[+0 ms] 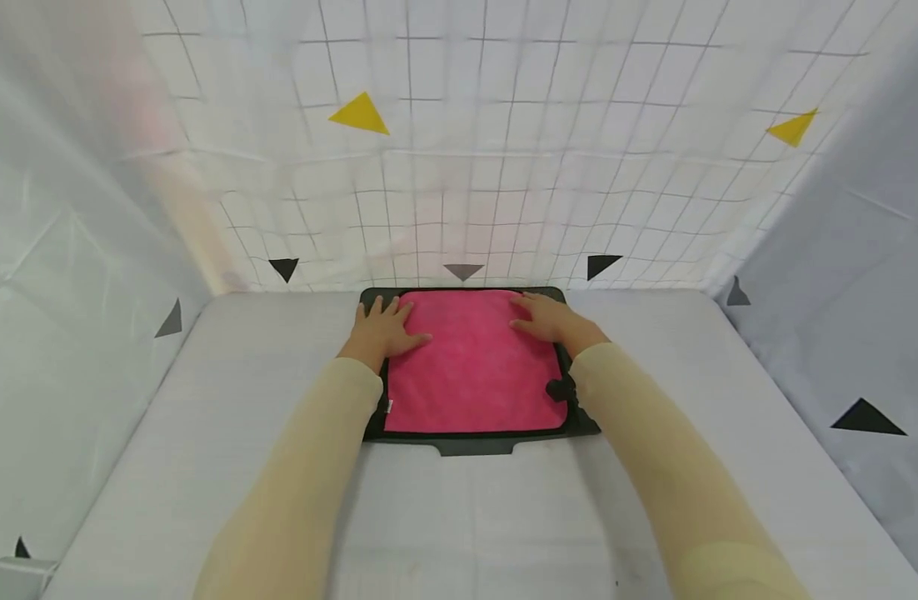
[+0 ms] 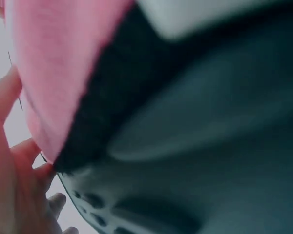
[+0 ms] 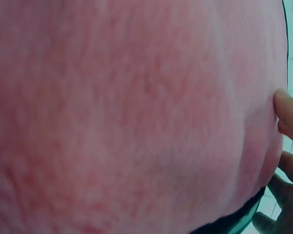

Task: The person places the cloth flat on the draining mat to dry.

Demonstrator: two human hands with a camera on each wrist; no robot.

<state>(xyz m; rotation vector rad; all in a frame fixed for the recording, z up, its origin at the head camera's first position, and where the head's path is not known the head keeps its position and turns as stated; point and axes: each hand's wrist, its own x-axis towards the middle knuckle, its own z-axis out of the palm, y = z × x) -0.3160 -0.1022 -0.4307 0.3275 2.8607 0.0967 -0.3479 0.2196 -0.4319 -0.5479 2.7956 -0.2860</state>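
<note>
A bright pink cloth [image 1: 474, 367] with a dark border lies spread over a dark tray-like board [image 1: 474, 447]. My left hand [image 1: 381, 331] rests on the cloth's upper left edge, fingers spread, some of them reaching over the board's rim. On the upper right part of the cloth lies my right hand [image 1: 546, 318], its fingers extended towards the middle. In the left wrist view, the fingers [image 2: 27, 156] touch the border of the cloth [image 2: 53, 63]. The right wrist view shows the cloth [image 3: 136, 117] close up, with fingertips [image 3: 285, 105] at its edge.
Board and cloth lie on a white-covered table [image 1: 279, 333] by its back edge. Behind stands a white gridded sheet [image 1: 466, 175] with yellow and black triangles. Pale sheets [image 1: 841, 317] hang at both sides. Beside my right wrist is a small black round thing [image 1: 558, 390].
</note>
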